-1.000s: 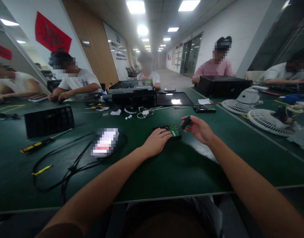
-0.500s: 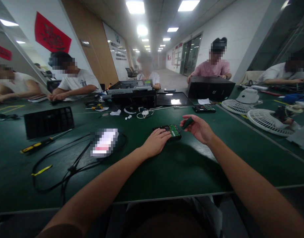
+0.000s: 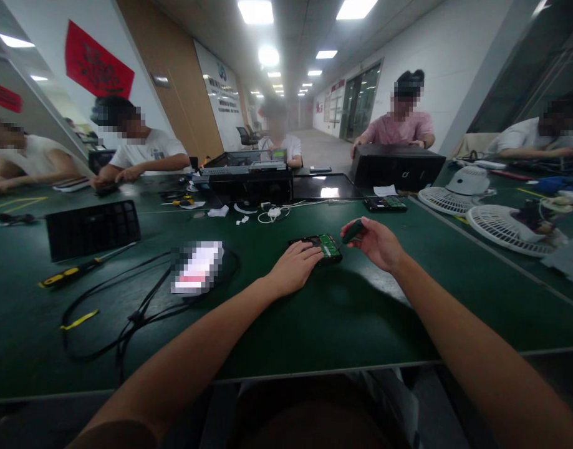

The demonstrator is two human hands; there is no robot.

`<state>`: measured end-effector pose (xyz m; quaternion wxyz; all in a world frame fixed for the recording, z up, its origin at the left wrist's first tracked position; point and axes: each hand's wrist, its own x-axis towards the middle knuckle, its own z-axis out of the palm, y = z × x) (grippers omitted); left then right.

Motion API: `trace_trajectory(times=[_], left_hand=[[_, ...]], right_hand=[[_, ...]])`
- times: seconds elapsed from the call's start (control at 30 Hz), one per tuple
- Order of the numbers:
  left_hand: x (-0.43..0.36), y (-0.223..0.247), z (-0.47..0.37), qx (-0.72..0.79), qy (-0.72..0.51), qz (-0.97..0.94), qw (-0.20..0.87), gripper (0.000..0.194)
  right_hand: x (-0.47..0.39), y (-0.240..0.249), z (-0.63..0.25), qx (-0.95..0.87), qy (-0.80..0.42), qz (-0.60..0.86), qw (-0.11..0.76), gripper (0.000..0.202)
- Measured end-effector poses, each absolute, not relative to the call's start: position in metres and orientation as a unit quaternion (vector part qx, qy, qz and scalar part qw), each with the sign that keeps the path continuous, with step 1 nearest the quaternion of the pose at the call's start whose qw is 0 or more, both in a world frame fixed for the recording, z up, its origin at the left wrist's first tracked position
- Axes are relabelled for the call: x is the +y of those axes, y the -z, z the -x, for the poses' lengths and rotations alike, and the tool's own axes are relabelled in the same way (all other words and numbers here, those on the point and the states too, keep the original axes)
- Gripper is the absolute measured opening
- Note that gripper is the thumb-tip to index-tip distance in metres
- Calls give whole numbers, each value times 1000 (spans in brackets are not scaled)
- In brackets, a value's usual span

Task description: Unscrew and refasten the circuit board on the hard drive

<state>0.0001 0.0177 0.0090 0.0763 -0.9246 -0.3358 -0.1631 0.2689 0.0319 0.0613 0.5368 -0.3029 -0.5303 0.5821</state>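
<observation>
One open left hand (image 3: 297, 268) lies on the hard drive (image 3: 331, 247), near twelve o'clock on the worktop (image 3: 342, 337). The right hand (image 3: 378, 244) grips a dark green screwdriver (image 3: 350, 232) at the drive's two o'clock.

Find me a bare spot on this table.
Between the forearms, before the hard drive; also between the right hand and nearer fan grille. Crowded: around the phone, black cable and screwdriver at left, and the computer case straight ahead.

text: none readable; red banner (image 3: 99, 62), wall sign (image 3: 222, 93), black case (image 3: 398, 169): marks too blurred
</observation>
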Motion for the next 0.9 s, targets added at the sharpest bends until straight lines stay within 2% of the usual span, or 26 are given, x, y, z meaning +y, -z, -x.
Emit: trace_trajectory(times=[0.13,0.57,0.9], left_hand=[[19,-9,0,-334,164,925,74,45],[15,-11,-1,-336,164,924,76,44],[19,-7,-1,-333,160,926,81,43]], right_hand=[[33,-59,-271,-532,-584,299,536,24],[32,-60,-269,-528,-597,301,524,36],[33,-60,-270,-514,-610,293,527,30]])
